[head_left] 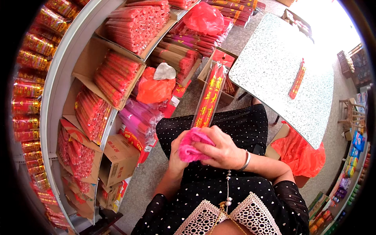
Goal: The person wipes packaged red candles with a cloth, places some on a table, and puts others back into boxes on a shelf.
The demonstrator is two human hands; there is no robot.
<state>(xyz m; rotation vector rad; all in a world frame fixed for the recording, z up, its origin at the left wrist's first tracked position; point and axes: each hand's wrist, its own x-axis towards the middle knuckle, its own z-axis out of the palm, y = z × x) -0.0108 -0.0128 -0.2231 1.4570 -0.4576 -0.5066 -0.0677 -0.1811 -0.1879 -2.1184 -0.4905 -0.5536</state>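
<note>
Presently, right hand: fingers curled around a bunched pink cloth, a silvery bangle at the wrist
Left hand: against the other side of the cloth; its fingers are mostly hidden, so I cannot tell what they grip
Clear sleeve: holds a red packet with yellow lettering, pointing away from the body, its near end at the cloth and hands
Desk: pale and speckled, to the right, carrying a similar red strip that lies well apart from the hands
Open carton: on the floor beside the desk, beyond the sleeve, with a red sheet at its top; its contents are partly covered
Shelf cartons: on the left, in a row, packed with pink-red wrapped bundles
Low carton: brown and reddish sticks lying side by side
Brown carton: stands below the shelf edge, contents not readable
Red plastic bag: draped under the desk's near corner, over a box
Far box: beyond the desk, holding small pale things too blurred to name
</note>
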